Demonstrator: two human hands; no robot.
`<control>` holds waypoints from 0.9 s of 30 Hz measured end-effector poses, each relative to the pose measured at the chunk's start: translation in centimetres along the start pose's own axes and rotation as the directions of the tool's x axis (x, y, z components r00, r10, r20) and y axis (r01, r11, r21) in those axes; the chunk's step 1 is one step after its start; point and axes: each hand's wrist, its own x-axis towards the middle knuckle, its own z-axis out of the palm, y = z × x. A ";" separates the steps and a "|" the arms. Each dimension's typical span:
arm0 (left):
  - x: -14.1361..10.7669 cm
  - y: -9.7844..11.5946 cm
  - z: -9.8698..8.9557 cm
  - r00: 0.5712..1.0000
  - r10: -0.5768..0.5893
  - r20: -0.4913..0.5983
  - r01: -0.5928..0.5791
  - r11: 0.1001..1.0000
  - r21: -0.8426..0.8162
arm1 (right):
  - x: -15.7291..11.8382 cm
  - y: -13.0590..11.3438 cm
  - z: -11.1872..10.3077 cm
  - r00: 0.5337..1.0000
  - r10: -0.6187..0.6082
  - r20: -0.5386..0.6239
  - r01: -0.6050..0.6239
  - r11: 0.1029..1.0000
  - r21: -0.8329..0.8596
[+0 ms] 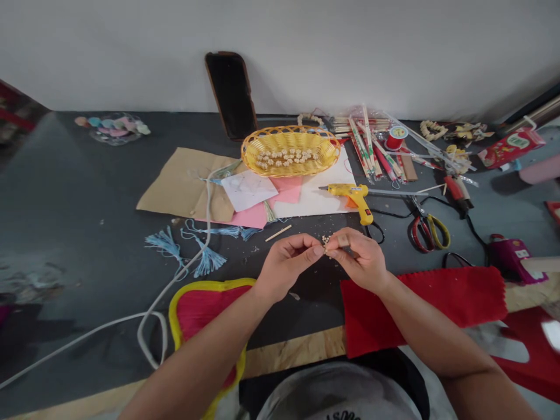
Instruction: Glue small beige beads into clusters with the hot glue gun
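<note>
Between my two hands, over the near middle of the dark table, is a small cluster of pale beads (325, 240). The fingertips of my left hand (291, 259) pinch it from the left. From the right, my right hand (357, 256) grips the same cluster with thumb and fingers; a tan bandage or tape wraps one finger. Beyond them lies a yellow hot glue gun (350, 192) on its side, nozzle to the left. A yellow woven basket (289, 131) farther back holds several similar pale clusters. Left of my hands rests a thin wooden stick (278, 233).
Blue tassels (210, 262) and a white cable (175, 277) lie to the left. Scissors (424, 230), wrapped sticks (371, 149) and a red thread spool (396, 138) are to the right. A phone (231, 96) leans on the wall. Red felt (455, 294) lies under my right forearm.
</note>
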 end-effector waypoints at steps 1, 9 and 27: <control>0.0 0.0 0.0 1.000 -0.006 0.005 0.006 1.000 0.001 | 0.0 0.0 0.0 1.000 -0.004 0.000 0.004 1.000 0.001; 0.0 -0.2 -0.1 0.999 -0.006 0.032 0.007 1.000 -0.029 | -0.1 0.3 0.1 1.000 0.011 0.002 -0.011 0.997 0.071; 0.0 0.1 0.1 0.998 -0.068 0.014 0.069 0.990 -0.123 | -0.1 0.2 0.0 0.998 -0.052 -0.030 0.051 0.998 -0.020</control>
